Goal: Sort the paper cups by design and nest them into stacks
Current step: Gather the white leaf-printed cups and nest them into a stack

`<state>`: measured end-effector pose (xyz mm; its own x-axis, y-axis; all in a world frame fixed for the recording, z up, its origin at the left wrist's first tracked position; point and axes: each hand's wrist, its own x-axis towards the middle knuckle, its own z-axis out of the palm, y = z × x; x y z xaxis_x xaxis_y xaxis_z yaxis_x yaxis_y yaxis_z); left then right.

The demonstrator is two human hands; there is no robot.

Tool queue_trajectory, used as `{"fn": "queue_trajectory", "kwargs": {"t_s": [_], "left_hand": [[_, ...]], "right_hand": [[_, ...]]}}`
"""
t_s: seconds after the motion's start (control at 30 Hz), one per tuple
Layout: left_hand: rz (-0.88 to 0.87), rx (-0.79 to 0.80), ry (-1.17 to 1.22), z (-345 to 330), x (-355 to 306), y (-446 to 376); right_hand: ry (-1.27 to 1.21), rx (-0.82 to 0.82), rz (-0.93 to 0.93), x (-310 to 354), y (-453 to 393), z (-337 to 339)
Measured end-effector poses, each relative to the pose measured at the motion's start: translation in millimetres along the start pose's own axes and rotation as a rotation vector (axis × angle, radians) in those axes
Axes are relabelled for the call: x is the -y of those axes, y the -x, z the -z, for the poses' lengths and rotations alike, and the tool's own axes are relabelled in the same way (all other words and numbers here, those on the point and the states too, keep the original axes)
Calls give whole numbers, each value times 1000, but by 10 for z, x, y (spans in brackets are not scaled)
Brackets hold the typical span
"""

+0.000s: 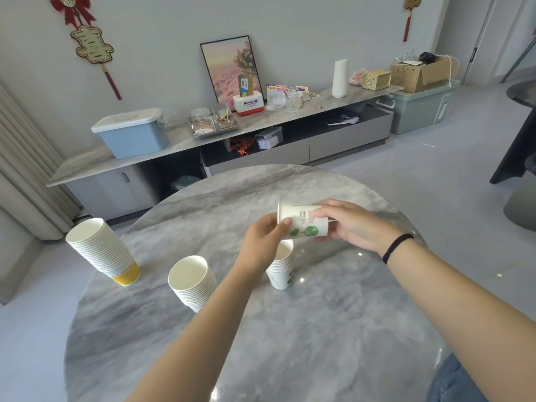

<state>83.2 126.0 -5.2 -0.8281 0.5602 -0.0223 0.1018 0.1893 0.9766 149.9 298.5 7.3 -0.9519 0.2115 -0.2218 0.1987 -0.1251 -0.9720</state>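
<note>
A white paper cup with a green leaf print (303, 223) lies on its side in the air above the round marble table (319, 329), rim to the left. My left hand (265, 242) pinches its rim end and my right hand (348, 224) grips its base end. Directly below stands a short stack of the same leaf-print cups (281, 269), partly hidden by my left hand. A taller stack of plain white cups (193, 282) stands to the left. At the far left leans a tall stack with a yellow-patterned bottom cup (103, 250).
Behind the table runs a long low cabinet (220, 140) with a blue lidded box (132, 132), a framed picture and small items. A dark table edge (519, 134) and a grey bin stand at the right. A curtain hangs at the left.
</note>
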Motion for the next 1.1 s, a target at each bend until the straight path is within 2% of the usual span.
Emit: {"fn": "queue_trajectory", "kwargs": {"t_s": [0.07, 0.13, 0.2, 0.3, 0.4, 0.47, 0.5, 0.57, 0.6, 0.63, 0.7, 0.73, 0.77, 0.9, 1.1], "left_hand": [[-96, -132, -51, 59, -21, -32], [-179, -263, -293, 120, -32, -61], [-262, -307, -544, 145, -37, -58], [-377, -200, -884, 134, 102, -74], [-335, 59, -1061, 96, 379, -107], [-288, 143, -999, 76, 530, -74], [-296, 89, -899, 70, 604, -55], [-324, -141, -644, 40, 639, -1], [-264, -233, -514, 24, 632, 10], [-135, -258, -374, 6, 611, 9], [216, -139, -62, -21, 544, -6], [332, -81, 55, -9, 551, -11], [371, -49, 87, 13, 532, -2], [224, -119, -51, 332, 221, 120], [-45, -326, -47, 1103, -426, 519]], "right_hand": [[30, 48, 6, -83, -41, -77], [154, 15, 20, -155, -87, -111], [233, -47, 45, -194, -108, -126], [296, -97, 88, -228, -121, -167], [332, -73, 45, -303, -134, -204], [334, -32, -23, -376, -145, -250], [337, -22, -54, -414, -160, -274], [325, -14, -106, -495, -202, -309], [310, -7, -131, -535, -228, -319], [284, 7, -158, -573, -250, -333], [207, 50, -196, -634, -292, -378], [167, 68, -201, -646, -295, -424], [129, 71, -192, -638, -295, -461], [135, 58, -40, -388, -256, -662], [161, 132, 223, 288, -102, -1361]]}}
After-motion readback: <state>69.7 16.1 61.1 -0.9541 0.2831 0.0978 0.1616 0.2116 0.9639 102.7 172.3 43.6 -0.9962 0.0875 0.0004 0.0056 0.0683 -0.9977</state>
